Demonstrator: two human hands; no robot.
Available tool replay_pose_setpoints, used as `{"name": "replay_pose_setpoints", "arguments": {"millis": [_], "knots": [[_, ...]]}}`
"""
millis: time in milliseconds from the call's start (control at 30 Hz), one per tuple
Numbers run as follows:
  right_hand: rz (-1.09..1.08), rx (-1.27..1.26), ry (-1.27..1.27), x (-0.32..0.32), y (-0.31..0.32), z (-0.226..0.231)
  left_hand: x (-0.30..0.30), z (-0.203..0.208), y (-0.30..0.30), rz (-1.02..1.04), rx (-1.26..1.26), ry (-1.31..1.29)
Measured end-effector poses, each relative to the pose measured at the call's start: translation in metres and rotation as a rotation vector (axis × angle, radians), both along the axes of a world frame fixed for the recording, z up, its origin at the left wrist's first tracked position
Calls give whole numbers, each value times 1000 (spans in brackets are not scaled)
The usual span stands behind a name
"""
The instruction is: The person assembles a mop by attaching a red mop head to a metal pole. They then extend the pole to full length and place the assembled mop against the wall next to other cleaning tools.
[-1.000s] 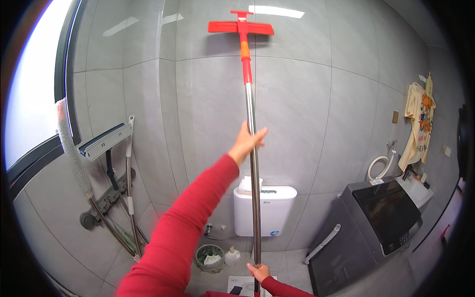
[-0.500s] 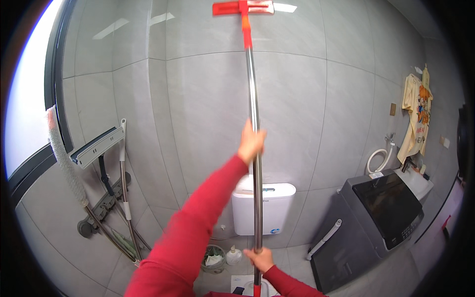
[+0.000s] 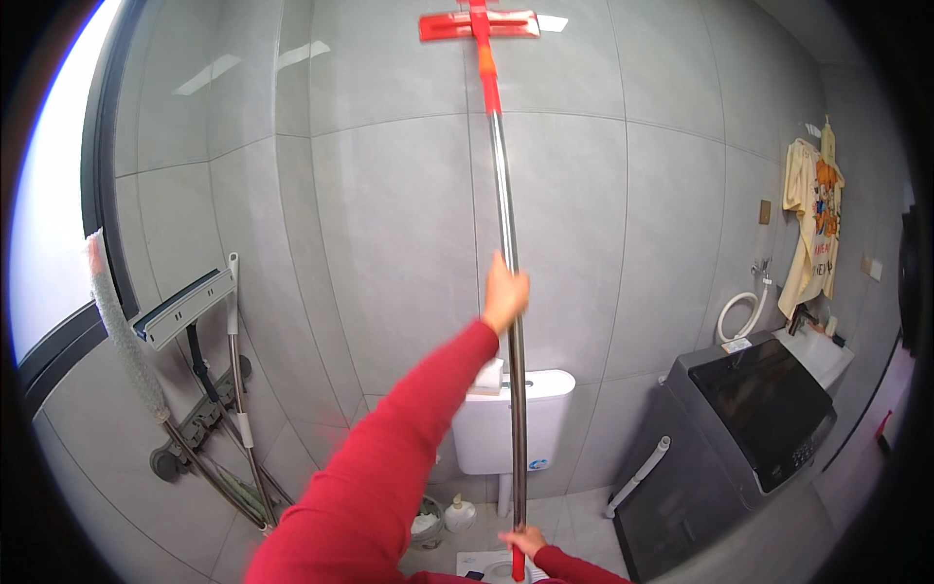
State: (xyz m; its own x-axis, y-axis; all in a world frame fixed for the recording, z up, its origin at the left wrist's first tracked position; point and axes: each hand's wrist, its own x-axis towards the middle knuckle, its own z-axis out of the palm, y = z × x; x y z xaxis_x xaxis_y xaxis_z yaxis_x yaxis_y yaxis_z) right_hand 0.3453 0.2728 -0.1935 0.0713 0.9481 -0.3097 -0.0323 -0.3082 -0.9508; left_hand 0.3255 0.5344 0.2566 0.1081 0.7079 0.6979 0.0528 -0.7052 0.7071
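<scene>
A long metal pole with a flat red head, which looks like a mop or wall squeegee [image 3: 506, 209], stands almost upright in front of me. Its red head [image 3: 448, 26] rests against or close to the upper grey tiles; actual contact cannot be made out. Partway up the pole, my left hand [image 3: 506, 294] is wrapped round the metal. Low down, just above the red end piece, my right hand [image 3: 526, 541] grips the same pole. Behind the pole hangs a white toilet cistern [image 3: 486, 428], partly covered by my red left sleeve.
On the left wall, several mops and a fluffy duster [image 3: 126, 336] hang from a grey rack [image 3: 199, 428]. A dark washing machine [image 3: 700, 467] stands at right, near a small sink [image 3: 817, 360] and a hanging cream shirt [image 3: 812, 224]. A bin [image 3: 428, 526] and white bottle [image 3: 459, 513] sit below the cistern.
Both hands and the pole sit slightly lower in the picture, the pole's lower part further right. The view has shifted a little too. Both hands keep their grip.
</scene>
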Motion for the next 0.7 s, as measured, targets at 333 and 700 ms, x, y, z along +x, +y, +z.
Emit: {"name": "replay_pose_setpoints", "arguments": {"millis": [333, 700], "knots": [[299, -1, -623, 11, -7, -89, -13, -9, -50, -91, -136, 46], [138, 533, 152, -37, 34, 391, -88, 249, -28, 101, 161, 83]]}}
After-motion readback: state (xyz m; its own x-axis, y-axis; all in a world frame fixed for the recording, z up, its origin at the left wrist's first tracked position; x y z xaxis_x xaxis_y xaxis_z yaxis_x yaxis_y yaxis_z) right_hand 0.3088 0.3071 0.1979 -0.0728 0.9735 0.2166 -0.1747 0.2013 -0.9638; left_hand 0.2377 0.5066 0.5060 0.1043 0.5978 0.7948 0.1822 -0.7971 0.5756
